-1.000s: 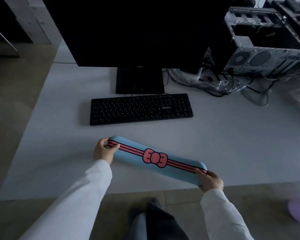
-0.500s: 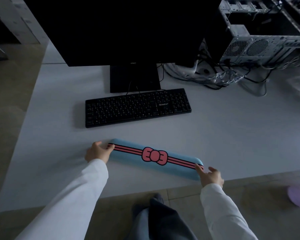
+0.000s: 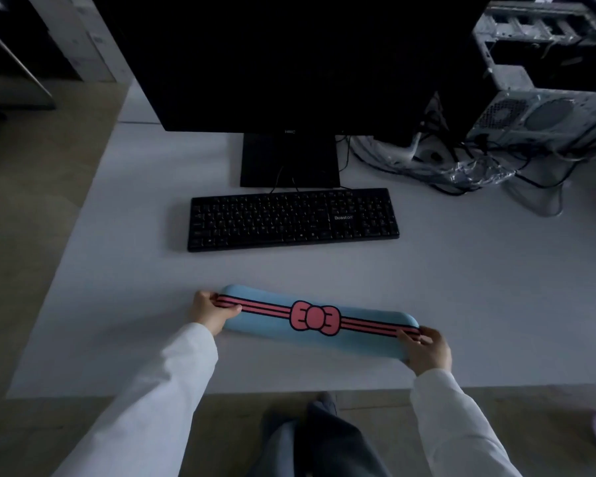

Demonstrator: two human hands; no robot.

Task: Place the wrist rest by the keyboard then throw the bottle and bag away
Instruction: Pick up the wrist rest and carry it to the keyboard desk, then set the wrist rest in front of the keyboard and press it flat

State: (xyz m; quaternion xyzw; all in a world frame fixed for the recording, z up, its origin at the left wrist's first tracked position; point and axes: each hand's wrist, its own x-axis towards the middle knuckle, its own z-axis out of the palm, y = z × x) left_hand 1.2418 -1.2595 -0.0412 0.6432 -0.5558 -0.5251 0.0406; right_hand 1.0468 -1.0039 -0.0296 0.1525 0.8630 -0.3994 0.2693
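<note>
Rest (image 3: 319, 320): blue, pink bow; lies near the desk's (image 3: 461, 304) near edge, well short of the keyboard (image 3: 293, 220), slightly skewed to it.
Left hand (image 3: 209, 313): grasps the rest's left end.
Right hand (image 3: 427, 349): grasps the right end; two-ended hold likely keeps it level for sliding.
Bottle, bag: not in view.

One wrist rest (image 3: 319, 320); one keyboard (image 3: 293, 218); one monitor (image 3: 289, 63); two hands (image 3: 209, 313).
</note>
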